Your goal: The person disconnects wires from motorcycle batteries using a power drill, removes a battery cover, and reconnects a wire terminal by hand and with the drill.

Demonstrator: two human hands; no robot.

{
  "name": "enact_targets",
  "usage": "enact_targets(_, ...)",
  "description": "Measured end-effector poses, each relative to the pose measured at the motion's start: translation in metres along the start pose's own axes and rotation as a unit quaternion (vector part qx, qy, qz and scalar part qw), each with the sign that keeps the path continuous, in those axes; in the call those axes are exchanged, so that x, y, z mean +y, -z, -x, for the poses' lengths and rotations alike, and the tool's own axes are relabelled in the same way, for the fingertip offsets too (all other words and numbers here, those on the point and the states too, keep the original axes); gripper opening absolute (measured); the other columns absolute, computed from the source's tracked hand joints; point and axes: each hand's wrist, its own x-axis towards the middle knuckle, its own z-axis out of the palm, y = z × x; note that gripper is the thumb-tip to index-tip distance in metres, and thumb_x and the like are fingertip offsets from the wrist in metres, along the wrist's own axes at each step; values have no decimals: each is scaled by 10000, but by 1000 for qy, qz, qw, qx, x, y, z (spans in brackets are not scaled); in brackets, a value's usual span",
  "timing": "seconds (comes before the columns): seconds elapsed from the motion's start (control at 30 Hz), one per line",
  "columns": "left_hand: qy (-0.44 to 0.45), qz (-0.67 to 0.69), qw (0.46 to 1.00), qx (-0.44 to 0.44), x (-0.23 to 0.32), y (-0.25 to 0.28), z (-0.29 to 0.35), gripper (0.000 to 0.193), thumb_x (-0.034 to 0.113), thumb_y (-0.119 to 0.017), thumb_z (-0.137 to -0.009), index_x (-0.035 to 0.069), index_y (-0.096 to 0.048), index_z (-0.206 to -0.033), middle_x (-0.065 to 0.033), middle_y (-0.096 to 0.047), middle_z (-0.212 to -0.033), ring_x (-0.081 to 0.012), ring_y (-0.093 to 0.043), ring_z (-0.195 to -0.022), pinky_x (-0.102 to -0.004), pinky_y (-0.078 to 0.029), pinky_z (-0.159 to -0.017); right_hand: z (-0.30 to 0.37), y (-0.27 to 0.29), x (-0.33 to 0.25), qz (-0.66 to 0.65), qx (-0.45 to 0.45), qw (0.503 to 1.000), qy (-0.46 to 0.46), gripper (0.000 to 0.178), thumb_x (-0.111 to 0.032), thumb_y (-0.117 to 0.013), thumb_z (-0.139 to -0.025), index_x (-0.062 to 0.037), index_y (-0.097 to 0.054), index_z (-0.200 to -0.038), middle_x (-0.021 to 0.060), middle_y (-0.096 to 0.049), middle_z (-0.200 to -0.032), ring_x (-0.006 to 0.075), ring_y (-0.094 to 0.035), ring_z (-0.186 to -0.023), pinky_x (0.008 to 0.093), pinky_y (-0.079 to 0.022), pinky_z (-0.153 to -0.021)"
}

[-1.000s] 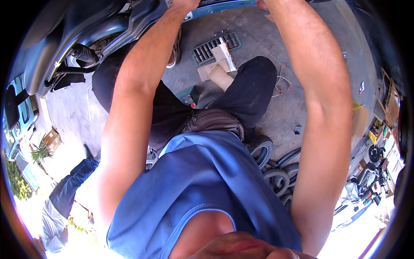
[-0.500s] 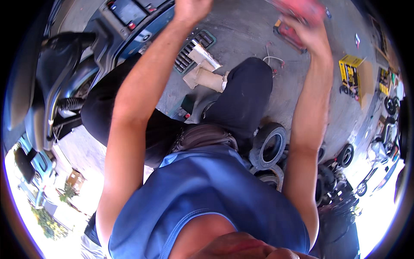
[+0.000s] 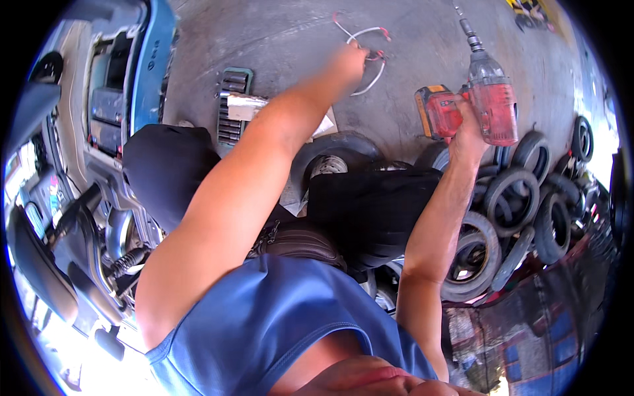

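A red and black cordless impact driver (image 3: 495, 99) is in my right hand (image 3: 466, 127), its fingers wrapped round the handle. A long socket and a thin bit (image 3: 466, 28) extend from its nose, pointing away from me. My left hand (image 3: 350, 65) reaches across to the right, over a thin white cable (image 3: 371, 82) with red ends on the floor. Motion blurs that hand, so I cannot tell whether its fingers grip the cable.
A green-edged tray of sockets (image 3: 232, 125) lies on the floor, a torn cardboard piece (image 3: 246, 107) partly over it. A blue scooter body (image 3: 150, 72) stands at the left. Several loose tyres (image 3: 512, 201) are heaped at the right, and another tyre (image 3: 353, 146) lies beyond my legs.
My view has swung to the right. My left hand has moved from the upper left to the cable. The impact driver, still in my right hand, is lower in view and pointing away.
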Motion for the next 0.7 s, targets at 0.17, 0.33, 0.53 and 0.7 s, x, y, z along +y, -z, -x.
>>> enact_targets(0.17,44,58,995,72,-16,16,6,285,257,-710,-886,119,-687,-1134,-171,-656,-1133,-366,-659,-1072,-488,-558,-901,4,14,-9,-17,43,998,31,311,125,-725,-777,-15,-655,-1046,65,-662,-970,174,-641,-874,341,-551,-772)
enact_targets(0.33,-110,-37,993,-24,-24,21,56,301,307,-738,-875,120,-688,-1106,-143,-664,-1119,-337,-651,-1088,-469,-562,-886,-11,-10,-7,-85,27,996,27,302,132,-706,-766,-25,-659,-1019,54,-662,-942,178,-644,-865,343,-546,-783)
enact_targets(0.53,-159,-43,984,-70,-13,-17,91,286,282,-737,-905,99,-688,-1118,-133,-689,-1129,-328,-678,-1071,-471,-572,-850,-22,-33,4,-97,-6,995,18,329,123,-690,-771,-21,-648,-1063,45,-656,-933,187,-643,-889,361,-538,-814)
enact_targets(0.7,90,409,897,-146,31,35,99,299,278,-701,-972,41,-673,-1153,-128,-736,-1011,-272,-729,-880,-390,-584,-784,-39,-58,1,-16,72,991,113,387,61,-753,-732,-16,-653,-1098,69,-680,-975,204,-665,-861,375,-544,-814)
